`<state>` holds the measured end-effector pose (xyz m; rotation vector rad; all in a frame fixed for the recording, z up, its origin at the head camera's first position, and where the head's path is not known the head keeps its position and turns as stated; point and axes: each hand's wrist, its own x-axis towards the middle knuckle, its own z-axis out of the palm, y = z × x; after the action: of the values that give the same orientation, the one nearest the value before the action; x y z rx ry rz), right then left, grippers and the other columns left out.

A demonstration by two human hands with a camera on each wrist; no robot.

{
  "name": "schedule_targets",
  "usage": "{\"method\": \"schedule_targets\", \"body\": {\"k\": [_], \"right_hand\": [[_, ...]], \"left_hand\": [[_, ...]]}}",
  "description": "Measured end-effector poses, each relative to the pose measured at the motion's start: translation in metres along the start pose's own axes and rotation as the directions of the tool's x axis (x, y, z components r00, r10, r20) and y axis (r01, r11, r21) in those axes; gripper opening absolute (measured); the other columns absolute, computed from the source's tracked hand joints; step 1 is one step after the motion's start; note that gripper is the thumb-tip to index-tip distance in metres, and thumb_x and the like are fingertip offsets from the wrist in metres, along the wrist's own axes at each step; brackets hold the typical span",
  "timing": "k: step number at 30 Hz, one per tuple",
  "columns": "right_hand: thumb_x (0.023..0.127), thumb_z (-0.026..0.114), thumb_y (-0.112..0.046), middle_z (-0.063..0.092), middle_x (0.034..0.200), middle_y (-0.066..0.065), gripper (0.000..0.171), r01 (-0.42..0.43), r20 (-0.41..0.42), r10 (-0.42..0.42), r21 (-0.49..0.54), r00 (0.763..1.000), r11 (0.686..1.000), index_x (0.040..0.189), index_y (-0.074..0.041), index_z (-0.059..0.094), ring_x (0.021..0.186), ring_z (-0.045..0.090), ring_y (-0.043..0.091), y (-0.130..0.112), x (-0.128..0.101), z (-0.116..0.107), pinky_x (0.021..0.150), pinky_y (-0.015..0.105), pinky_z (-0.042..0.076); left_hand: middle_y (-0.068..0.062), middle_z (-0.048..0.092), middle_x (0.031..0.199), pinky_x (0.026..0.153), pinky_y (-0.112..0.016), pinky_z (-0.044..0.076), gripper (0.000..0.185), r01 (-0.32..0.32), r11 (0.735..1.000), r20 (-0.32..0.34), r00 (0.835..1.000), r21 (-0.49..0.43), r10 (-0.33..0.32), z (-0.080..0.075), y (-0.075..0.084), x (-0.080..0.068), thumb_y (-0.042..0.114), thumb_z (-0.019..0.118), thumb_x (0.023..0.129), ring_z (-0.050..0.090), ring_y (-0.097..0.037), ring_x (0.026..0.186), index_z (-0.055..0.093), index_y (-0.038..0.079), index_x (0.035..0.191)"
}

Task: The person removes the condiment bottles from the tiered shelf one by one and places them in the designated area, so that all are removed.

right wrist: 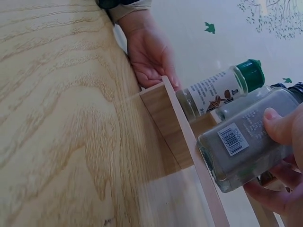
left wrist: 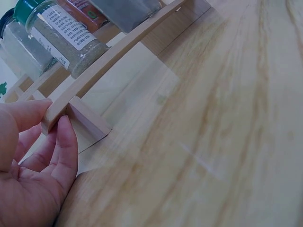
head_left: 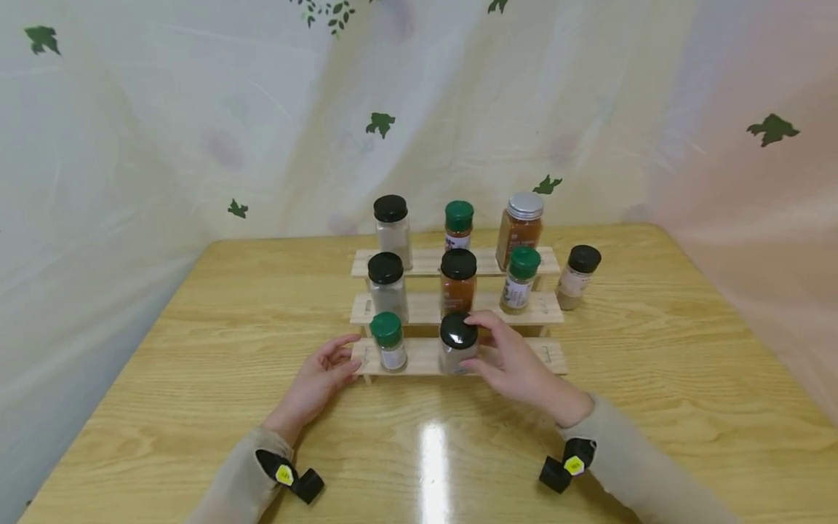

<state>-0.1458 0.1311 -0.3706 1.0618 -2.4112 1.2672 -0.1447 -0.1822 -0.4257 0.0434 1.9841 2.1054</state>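
Left hand is pinching the left end of the rack; right hand is gripping the jar at mid front tier, right of the green-capped bottle. Probably best: bracing the rack, keeping the jar upright, loosening fingers evenly.

Indoor recording set-up, by its looks: pale cloth printed with green leaves hangs along the far side and down the left and right, screening a wood-grain table. Spice jars on a three-tier wooden rack suggest a kitchen, but black wrist cameras suggest a filming space or lab. The room beyond is hidden.
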Motion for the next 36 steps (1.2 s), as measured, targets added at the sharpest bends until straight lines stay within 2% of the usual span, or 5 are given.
{"method": "schedule_targets", "body": {"k": [15,20,26,33,36], "right_hand": [[0.067,0.078,0.009,0.054,0.114,0.017,0.065,0.11,-0.085,-0.123,-0.138,0.989,0.984,0.119,-0.002,0.04,0.103,0.057,0.031,0.009,-0.019,-0.015,0.076,0.041,0.057],[0.063,0.079,0.011,0.054,0.114,0.016,0.067,0.13,-0.099,-0.147,-0.156,0.984,0.979,0.118,-0.001,0.042,0.105,0.056,0.02,0.008,-0.023,-0.023,0.075,0.039,0.058],[0.088,0.063,-0.026,0.054,0.113,0.015,0.047,0.163,-0.12,-0.181,-0.149,0.976,0.975,0.12,-0.001,0.04,0.111,0.051,0.006,0.011,-0.031,-0.031,0.075,0.039,0.058],[0.064,0.079,0.011,0.054,0.117,0.017,0.069,0.096,-0.152,-0.124,-0.179,0.981,0.979,0.121,0.001,0.041,0.117,0.044,-0.007,0.012,-0.043,-0.042,0.077,0.034,0.057],[0.079,0.073,-0.013,0.054,0.119,0.012,0.054,0.082,-0.176,-0.113,-0.175,0.978,0.981,0.121,0.002,0.041,0.118,0.042,-0.01,0.014,-0.048,-0.047,0.081,0.025,0.055]], "left_hand": [[0.007,0.059,0.098,0.079,-0.019,0.053,0.052,0.004,1.0,0.009,1.0,0.008,-0.004,0.0,0.0,-0.002,-0.003,0.053,0.092,0.059,-0.003,0.087,0.034,-0.007,0.14],[0.007,0.058,0.098,0.078,-0.019,0.053,0.052,0.014,1.0,-0.004,1.0,0.017,-0.013,0.0,0.002,-0.002,-0.003,0.053,0.092,0.059,-0.002,0.086,0.035,-0.005,0.14],[0.006,0.058,0.098,0.078,-0.019,0.053,0.051,0.016,1.0,-0.008,1.0,0.024,-0.015,0.0,0.002,-0.001,-0.003,0.053,0.092,0.059,-0.003,0.086,0.035,-0.005,0.14],[0.006,0.058,0.099,0.078,-0.019,0.053,0.051,0.013,1.0,-0.005,1.0,0.027,-0.013,0.001,0.002,-0.001,-0.003,0.054,0.092,0.059,-0.003,0.087,0.035,-0.005,0.14],[0.006,0.058,0.098,0.078,-0.019,0.053,0.051,0.009,1.0,-0.008,1.0,0.023,-0.009,0.001,0.001,-0.001,-0.003,0.054,0.092,0.059,-0.003,0.086,0.035,-0.005,0.14]]}}
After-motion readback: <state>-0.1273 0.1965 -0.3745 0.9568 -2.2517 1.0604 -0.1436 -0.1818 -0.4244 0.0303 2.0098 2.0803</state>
